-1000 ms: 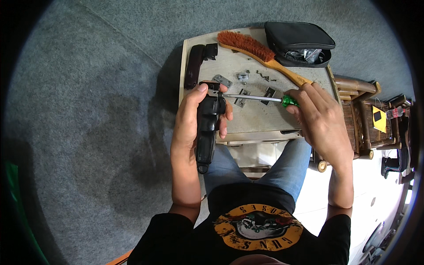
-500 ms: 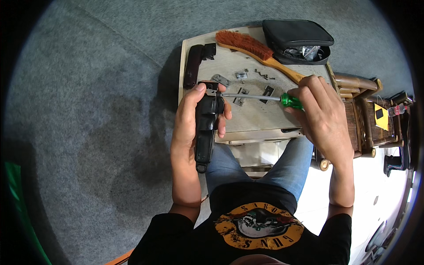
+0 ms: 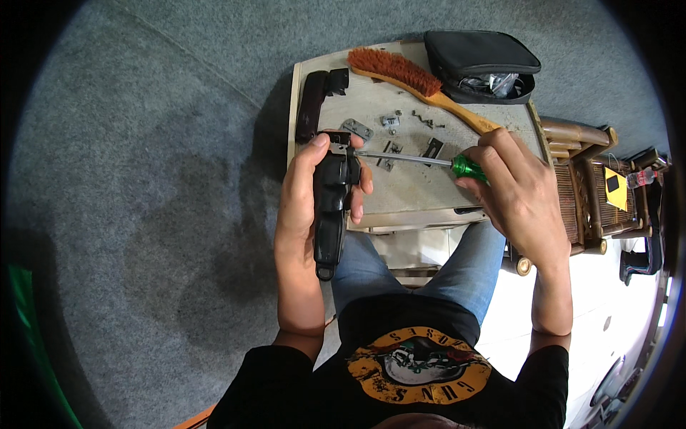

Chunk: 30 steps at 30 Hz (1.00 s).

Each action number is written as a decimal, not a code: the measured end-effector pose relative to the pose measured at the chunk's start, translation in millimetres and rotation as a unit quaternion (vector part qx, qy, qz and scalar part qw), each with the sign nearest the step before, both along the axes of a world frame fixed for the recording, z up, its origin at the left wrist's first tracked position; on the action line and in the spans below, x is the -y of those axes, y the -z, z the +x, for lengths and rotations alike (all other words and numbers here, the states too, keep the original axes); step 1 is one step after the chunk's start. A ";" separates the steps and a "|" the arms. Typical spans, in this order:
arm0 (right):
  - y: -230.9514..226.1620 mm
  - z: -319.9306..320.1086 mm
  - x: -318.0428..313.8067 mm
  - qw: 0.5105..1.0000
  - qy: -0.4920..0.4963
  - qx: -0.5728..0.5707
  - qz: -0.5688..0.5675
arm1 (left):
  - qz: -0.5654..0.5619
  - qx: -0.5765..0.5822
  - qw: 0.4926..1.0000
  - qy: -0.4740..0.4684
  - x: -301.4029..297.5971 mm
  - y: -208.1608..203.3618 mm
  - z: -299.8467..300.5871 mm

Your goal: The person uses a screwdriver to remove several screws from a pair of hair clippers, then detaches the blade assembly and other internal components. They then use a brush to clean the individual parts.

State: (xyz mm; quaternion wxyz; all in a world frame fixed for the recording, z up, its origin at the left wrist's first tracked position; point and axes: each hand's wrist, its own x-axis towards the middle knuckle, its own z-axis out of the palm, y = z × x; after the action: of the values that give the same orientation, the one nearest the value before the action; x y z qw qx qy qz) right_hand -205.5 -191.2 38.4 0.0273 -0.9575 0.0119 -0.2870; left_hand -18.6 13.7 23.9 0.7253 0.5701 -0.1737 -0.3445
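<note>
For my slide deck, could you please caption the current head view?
The left hand grips a black part while the right hand holds a green-handled screwdriver at its upper end.

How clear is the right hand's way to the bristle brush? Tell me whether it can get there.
Probably yes: the right hand is close to the handle end of the bristle brush, with nothing visible between, though its grip on the green-handled screwdriver would likely hinder grasping.

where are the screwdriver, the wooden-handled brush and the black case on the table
Screwdriver point(image 3: 421, 159), head view, middle of its metal shaft.
Wooden-handled brush point(image 3: 409, 74), head view, on its reddish bristles.
Black case point(image 3: 484, 54), head view, top of its lid.
</note>
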 end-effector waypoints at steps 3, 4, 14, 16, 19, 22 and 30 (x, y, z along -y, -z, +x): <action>3.9 -0.2 -3.7 1.000 0.007 -0.006 0.012 | 0.001 -0.006 1.000 -0.006 0.4 0.5 -0.4; 5.0 0.0 -3.6 1.000 0.007 -0.007 0.015 | -0.002 -0.009 1.000 -0.009 1.1 0.9 -0.1; 1.6 3.6 5.4 1.000 -0.026 -0.001 -0.015 | 0.007 -0.002 1.000 -0.009 0.9 2.3 1.1; 4.8 3.2 0.8 1.000 -0.002 0.009 0.003 | 0.005 -0.004 1.000 -0.003 0.7 2.4 1.5; 10.6 4.3 -4.4 0.999 0.014 0.001 0.048 | 0.006 -0.003 1.000 -0.005 1.1 3.0 1.6; 6.1 5.6 -5.7 0.999 0.020 0.005 0.042 | 0.005 -0.009 1.000 -0.014 2.7 2.1 1.0; 11.7 5.7 5.8 1.000 0.002 0.003 0.023 | 0.001 0.000 1.000 -0.017 2.3 1.6 -0.1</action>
State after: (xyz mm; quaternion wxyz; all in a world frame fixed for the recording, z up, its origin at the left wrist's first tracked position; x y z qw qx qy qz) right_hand -199.9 -197.0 26.7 0.0485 -0.9556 0.0199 -0.2900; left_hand -18.7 11.4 22.3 0.7307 0.5735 -0.1636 -0.3324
